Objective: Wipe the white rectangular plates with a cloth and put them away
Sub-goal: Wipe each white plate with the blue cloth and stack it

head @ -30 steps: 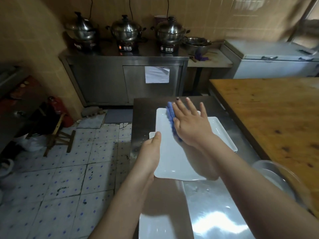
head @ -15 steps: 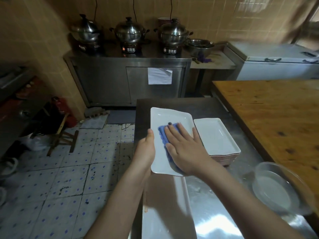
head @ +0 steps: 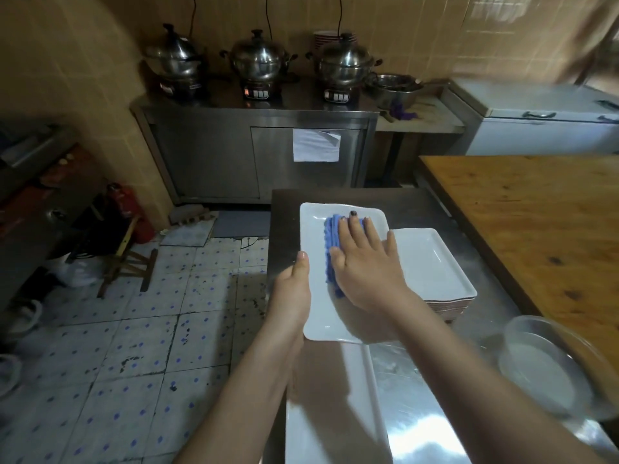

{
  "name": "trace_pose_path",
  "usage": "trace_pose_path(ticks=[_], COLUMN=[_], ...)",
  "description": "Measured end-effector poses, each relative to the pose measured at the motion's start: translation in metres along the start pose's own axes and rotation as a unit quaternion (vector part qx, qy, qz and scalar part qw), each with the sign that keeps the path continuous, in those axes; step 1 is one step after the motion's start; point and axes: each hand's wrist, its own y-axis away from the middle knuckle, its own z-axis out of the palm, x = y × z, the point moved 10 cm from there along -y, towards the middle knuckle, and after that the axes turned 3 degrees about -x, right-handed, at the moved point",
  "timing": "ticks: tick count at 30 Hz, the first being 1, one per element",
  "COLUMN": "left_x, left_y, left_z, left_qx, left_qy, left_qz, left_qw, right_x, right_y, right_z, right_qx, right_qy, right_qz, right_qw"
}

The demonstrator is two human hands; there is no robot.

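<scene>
A white rectangular plate (head: 316,229) is held over the steel table (head: 435,413). My left hand (head: 293,291) grips its left edge, thumb on top. With straight fingers, my right hand (head: 363,266) presses a blue cloth (head: 331,244) flat onto the plate's middle. To the right stands a stack of white rectangular plates (head: 432,269). Another white plate (head: 335,413) lies on the table below my arms, partly hidden by them.
A clear round bowl (head: 549,366) sits at the table's right, beside a wooden table (head: 536,222). Behind is a steel counter (head: 254,149) with three lidded pots. The tiled floor (head: 134,329) lies to the left, with a wooden stool (head: 127,262).
My right hand has slid the cloth from the plate's far end toward the middle and back up again. The plate moved left, uncovering the stack. My left hand keeps its grip.
</scene>
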Motion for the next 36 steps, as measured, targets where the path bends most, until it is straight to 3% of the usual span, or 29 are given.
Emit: trace_pose_path(ticks=[5, 9, 16, 22, 29, 32, 36], left_x=[0.004, 0.009, 0.02, 0.005, 0.008, -0.001, -0.004], left_y=[-0.008, -0.008, -0.004, 0.009, 0.006, 0.016, 0.027], left_z=[-0.006, -0.012, -0.022, -0.006, -0.025, -0.01, -0.009], left_qx=[0.004, 0.014, 0.037, -0.002, 0.025, -0.003, -0.006], left_qy=[0.089, 0.07, -0.021, -0.046, -0.051, -0.057, -0.058], left_qz=[-0.012, -0.004, 0.026, -0.004, -0.002, -0.009, -0.015], left_qw=[0.996, 0.997, 0.999, 0.999, 0.998, 0.998, 0.998], right_x=[-0.059, -0.044, 0.017, 0.038, -0.034, -0.042, -0.002], right_y=[0.05, 0.064, 0.048, 0.0, 0.069, 0.057, 0.023], right_z=[0.007, 0.007, 0.004, -0.019, 0.028, 0.017, -0.007], right_qx=[-0.053, -0.068, -0.016, 0.056, -0.04, -0.014, 0.002], right_qy=[-0.093, -0.031, 0.064, 0.048, -0.01, 0.05, 0.064], right_qz=[-0.09, -0.099, -0.028, 0.068, -0.101, -0.131, -0.03], right_qw=[0.99, 0.992, 0.997, 0.995, 0.994, 0.99, 0.997])
